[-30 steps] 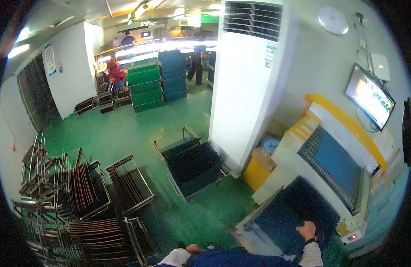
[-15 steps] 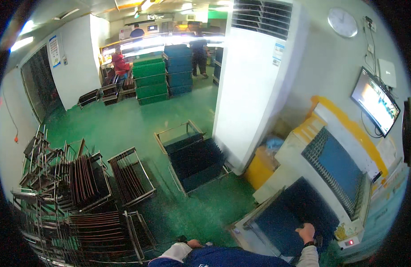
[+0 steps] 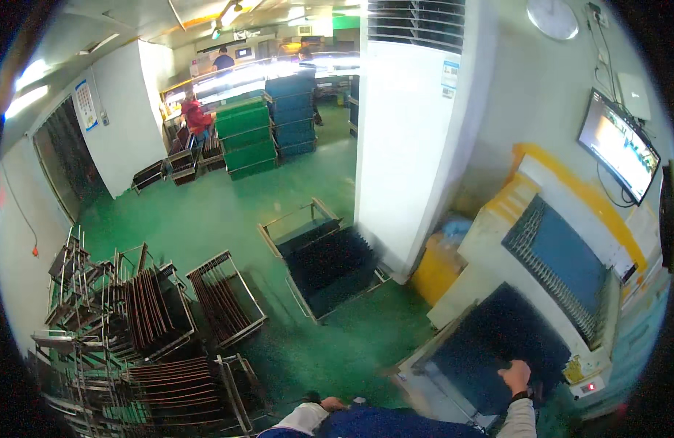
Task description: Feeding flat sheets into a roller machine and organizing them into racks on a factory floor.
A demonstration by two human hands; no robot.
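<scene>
My right hand (image 3: 516,375), with a dark band at the wrist, is at lower right with its fingers curled. It is closed at the edge of a dark blue panel (image 3: 490,332), which lies on the pale bed (image 3: 427,379) of a machine. How many panels lie there I cannot make out. My left hand (image 3: 334,404) is low in the middle, close to my dark blue clothing. Its fingers are mostly hidden, and no panel is near it. On the machine (image 3: 552,255) a blue sheet (image 3: 560,252) lies between rows of small toothed parts.
A rack of dark panels (image 3: 333,264) stands on the green floor, beside a tall white air-conditioning cabinet (image 3: 406,160). Metal racks (image 3: 227,299) crowd the left. Green crates (image 3: 243,139) and blue crates (image 3: 292,117) are stacked farther back, near people at a lit bench.
The view has shifted slightly, so the racks and machine sit lower and to the right. My right hand stays at the dark panel, and the panel's surface looks more even now.
</scene>
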